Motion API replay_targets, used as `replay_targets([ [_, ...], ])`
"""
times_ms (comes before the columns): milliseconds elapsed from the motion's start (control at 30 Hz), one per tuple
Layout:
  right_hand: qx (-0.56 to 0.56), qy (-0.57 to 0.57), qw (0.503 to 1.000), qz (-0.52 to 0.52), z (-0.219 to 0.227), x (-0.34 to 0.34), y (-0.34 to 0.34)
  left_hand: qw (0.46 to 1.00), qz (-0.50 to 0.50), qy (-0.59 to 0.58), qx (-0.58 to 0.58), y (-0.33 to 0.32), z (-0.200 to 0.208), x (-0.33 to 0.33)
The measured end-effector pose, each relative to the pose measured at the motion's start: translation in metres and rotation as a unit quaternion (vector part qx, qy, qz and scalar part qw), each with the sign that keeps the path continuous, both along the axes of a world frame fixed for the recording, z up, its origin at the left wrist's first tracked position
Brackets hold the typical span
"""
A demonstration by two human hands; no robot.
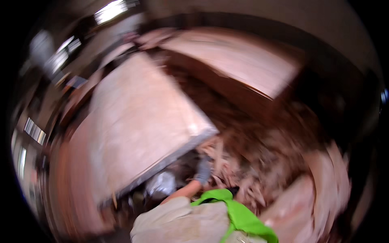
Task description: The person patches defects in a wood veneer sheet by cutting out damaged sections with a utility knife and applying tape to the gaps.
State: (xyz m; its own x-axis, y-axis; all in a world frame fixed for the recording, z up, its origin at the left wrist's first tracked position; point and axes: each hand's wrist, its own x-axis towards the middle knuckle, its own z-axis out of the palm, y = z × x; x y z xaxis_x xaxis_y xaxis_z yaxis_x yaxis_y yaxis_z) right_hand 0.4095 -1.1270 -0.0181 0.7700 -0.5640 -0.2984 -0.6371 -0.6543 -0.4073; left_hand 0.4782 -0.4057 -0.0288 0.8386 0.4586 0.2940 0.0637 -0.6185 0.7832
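Note:
Motion blur smears the whole view. My left hand [203,169], in a grey glove, reaches forward at the lower middle from a pale rolled sleeve. It is beside the near right corner of a large stack of pale, flat wood-like sheets [142,117] with a grey near edge. The fingers are blurred into a dark patch, so whether they grip or touch anything is unclear. Broken pale wood strips [219,156] lie just right of the glove. A shiny, clear plastic-looking bundle [161,184] sits below the stack's edge. My right hand does not show.
A second stack of pale sheets [239,60] stands farther back. Brownish scraps [259,154] cover the floor between and right of the stacks. Large pale pieces [291,202] lie at the lower right. A bright green strap or garment [243,218] hangs across my front.

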Motion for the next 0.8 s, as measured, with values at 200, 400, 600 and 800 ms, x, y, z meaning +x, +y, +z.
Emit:
replay_targets([
  [200, -0.060, 0.202, 0.974, -0.083, 0.030, -0.167, 0.003, 0.973, 0.002, 0.060, -0.223, 0.006, -0.040, 0.045],
  [400, -0.247, 0.229, 0.925, -0.178, 0.117, -0.177, 0.045, 0.965, -0.169, 0.134, -0.150, 0.002, -0.100, 0.122],
  [600, -0.357, 0.150, 0.901, -0.196, 0.139, -0.177, 0.098, 0.925, -0.306, 0.168, -0.151, -0.057, -0.090, 0.187],
  [800, -0.336, 0.099, 0.902, -0.252, 0.126, -0.208, 0.168, 0.805, -0.519, 0.250, -0.142, -0.226, -0.049, 0.209],
])
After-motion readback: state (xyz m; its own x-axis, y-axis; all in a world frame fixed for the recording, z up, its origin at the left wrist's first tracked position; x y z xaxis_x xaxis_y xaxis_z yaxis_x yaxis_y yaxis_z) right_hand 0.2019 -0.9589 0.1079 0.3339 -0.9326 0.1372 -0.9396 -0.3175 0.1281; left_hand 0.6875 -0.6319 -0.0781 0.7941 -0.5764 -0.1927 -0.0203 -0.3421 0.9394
